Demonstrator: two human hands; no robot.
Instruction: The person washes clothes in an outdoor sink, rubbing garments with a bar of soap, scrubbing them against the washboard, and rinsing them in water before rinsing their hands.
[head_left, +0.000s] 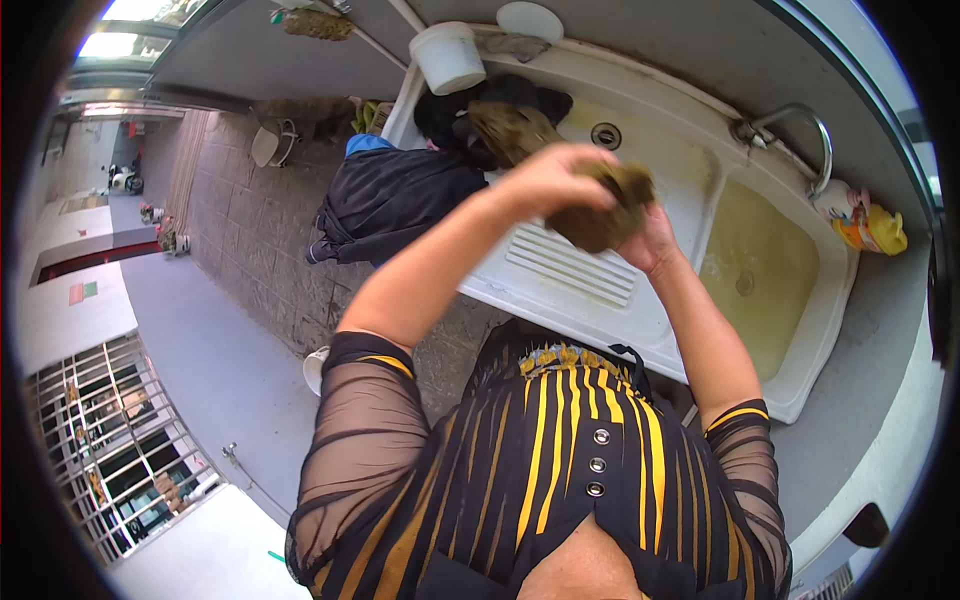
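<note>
My left hand (562, 180) and my right hand (651, 238) hold a bunched olive-brown cloth (600, 214) between them, above the ribbed washboard (571, 266) of a white laundry sink (660, 300). The cloth is slightly blurred, and its folds hide some of my fingers. Behind my left hand, another brown cloth (514, 131) lies on dark garments (450, 116) at the sink's left end. A drain (606, 136) shows in the sink floor beyond my hands. To the right, the deeper basin (757, 277) holds cloudy yellowish water.
A chrome faucet (823, 142) arches over the sink's right rim, near a yellow bottle (885, 231). A white bucket (448, 58) stands at the back left corner. Dark clothing (397, 199) is piled left of the sink. A white container (315, 370) is low at my left.
</note>
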